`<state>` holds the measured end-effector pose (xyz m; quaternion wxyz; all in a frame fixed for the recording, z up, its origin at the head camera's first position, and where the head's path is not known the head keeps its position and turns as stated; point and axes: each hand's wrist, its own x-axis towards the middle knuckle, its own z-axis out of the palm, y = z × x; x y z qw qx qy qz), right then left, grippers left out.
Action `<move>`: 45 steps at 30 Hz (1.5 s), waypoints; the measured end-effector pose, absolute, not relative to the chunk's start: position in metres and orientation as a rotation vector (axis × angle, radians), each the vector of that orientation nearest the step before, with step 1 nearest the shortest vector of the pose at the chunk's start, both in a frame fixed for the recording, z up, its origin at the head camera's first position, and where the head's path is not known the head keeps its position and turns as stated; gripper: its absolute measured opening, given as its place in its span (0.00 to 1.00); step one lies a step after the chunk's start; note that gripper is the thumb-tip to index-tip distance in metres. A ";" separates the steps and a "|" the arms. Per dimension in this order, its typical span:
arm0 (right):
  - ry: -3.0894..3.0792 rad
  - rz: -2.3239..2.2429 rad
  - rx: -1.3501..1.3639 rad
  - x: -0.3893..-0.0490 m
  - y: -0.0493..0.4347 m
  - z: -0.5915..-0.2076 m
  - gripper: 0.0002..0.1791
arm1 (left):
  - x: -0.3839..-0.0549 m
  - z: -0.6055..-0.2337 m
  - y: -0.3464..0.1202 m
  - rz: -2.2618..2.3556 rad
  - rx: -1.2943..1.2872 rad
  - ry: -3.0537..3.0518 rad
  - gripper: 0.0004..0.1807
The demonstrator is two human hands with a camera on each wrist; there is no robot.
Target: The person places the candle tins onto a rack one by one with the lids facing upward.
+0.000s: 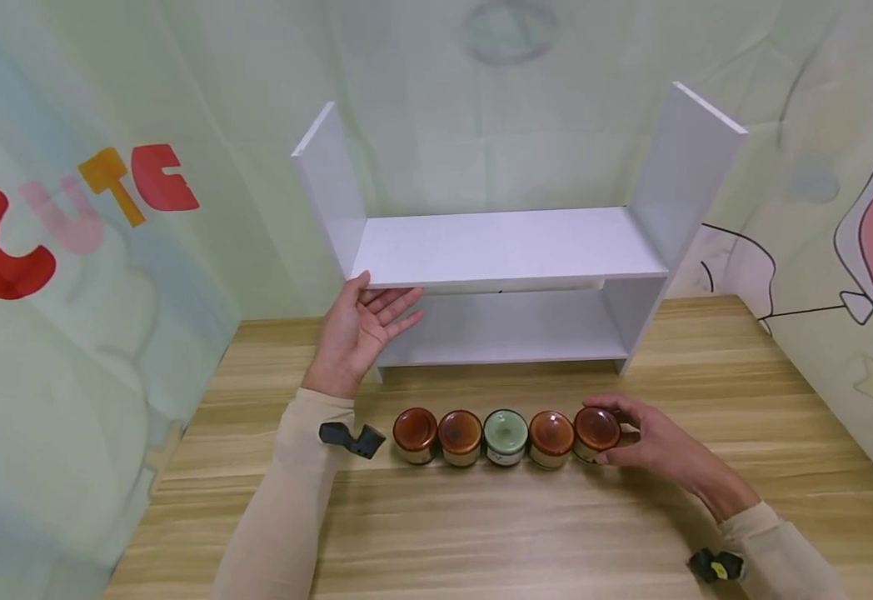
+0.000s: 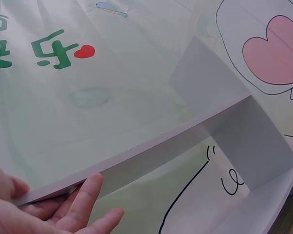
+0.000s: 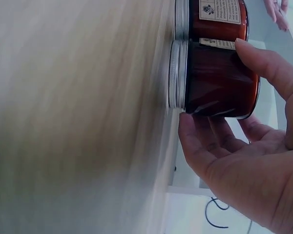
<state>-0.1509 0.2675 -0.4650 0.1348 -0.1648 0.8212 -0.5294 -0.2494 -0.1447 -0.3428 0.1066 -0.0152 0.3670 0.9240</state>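
Right hand (image 1: 660,446) clamps fingers round 1 jar (image 1: 596,427); avoid nudging the next jar (image 1: 551,435) beyond fingertips; left hand (image 1: 357,333) pinches shelf (image 1: 511,246).

There are five jars (image 1: 552,433) — four brown, one green — plus one rack (image 1: 691,167) with two shelves (image 1: 507,246), two hands (image 1: 357,337), two sleeves (image 1: 286,500), one table (image 1: 451,533).

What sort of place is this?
Probably a staged indoor work corner: a wood-grain table hemmed in by printed cartoon backdrops, with a small white shelf and a row of jars on it.
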 end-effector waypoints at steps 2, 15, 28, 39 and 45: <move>2.413 -1.507 -0.499 -0.151 0.267 -0.464 0.42 | -0.249 -0.343 -0.144 2.722 -0.046 1.091 0.18; 2.494 -1.427 -0.518 -0.148 0.262 -0.459 0.38 | -0.248 -0.343 -0.144 2.710 -0.047 1.105 0.18; 2.485 -1.458 -0.496 -0.147 0.264 -0.461 0.35 | -0.247 -0.344 -0.144 2.708 -0.041 1.112 0.18; 2.502 -1.460 -0.473 -0.146 0.269 -0.461 0.36 | -0.248 -0.343 -0.145 2.712 -0.042 1.111 0.18; 2.496 -1.479 -0.465 -0.146 0.273 -0.462 0.36 | -0.248 -0.342 -0.145 2.718 -0.047 1.103 0.18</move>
